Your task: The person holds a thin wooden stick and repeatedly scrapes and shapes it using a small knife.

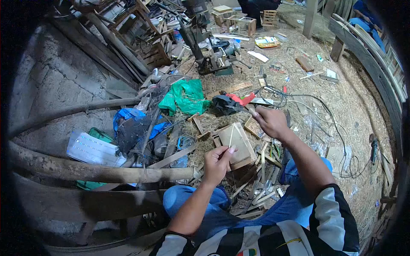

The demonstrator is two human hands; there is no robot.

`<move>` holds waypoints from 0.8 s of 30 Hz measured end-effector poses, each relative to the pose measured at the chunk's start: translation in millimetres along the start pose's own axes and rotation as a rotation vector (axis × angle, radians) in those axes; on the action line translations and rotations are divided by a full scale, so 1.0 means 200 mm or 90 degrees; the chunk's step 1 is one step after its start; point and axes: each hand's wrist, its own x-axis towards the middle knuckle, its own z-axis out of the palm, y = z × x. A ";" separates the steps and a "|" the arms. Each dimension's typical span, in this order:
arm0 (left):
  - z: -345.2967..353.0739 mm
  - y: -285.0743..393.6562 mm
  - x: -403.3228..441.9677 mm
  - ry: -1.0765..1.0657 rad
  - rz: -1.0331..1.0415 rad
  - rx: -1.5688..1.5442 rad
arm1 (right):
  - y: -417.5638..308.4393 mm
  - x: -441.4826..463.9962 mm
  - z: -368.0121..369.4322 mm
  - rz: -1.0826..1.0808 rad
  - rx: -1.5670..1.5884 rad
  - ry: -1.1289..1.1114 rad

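Observation:
My left hand [216, 165] pinches the lower end of a thin pale wooden strip [232, 135], which points up and away over a small wooden box [242, 147]. The box rests between my knees, with a flat light panel on top. To the right and farther forward, my right hand [270, 122] is closed around the handle end of a thin dark tool [240, 109] that points left. Its exact kind I cannot make out. The tool's tip lies in front of a red and black power tool [239, 100].
A green plastic bag [184, 97] lies ahead on the left, near a bench machine [209, 55]. A bamboo rail [102, 170] crosses on the left. Wood offcuts [260, 192] lie between my legs. Black cable [333, 117] runs over the straw-covered floor on the right. People sit far back.

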 end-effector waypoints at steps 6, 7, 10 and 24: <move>-0.01 -0.05 0.03 0.061 0.045 0.026 | -0.19 -0.15 0.00 -0.140 0.169 0.013; 0.00 -0.05 0.02 0.070 0.045 0.022 | -0.21 -0.17 0.01 -0.212 0.171 0.014; -0.02 -0.06 0.03 0.073 0.075 0.044 | -0.27 -0.21 0.03 -0.283 0.146 0.003; -0.01 -0.04 0.02 0.017 0.005 -0.021 | -0.21 -0.17 0.04 -0.247 0.109 -0.015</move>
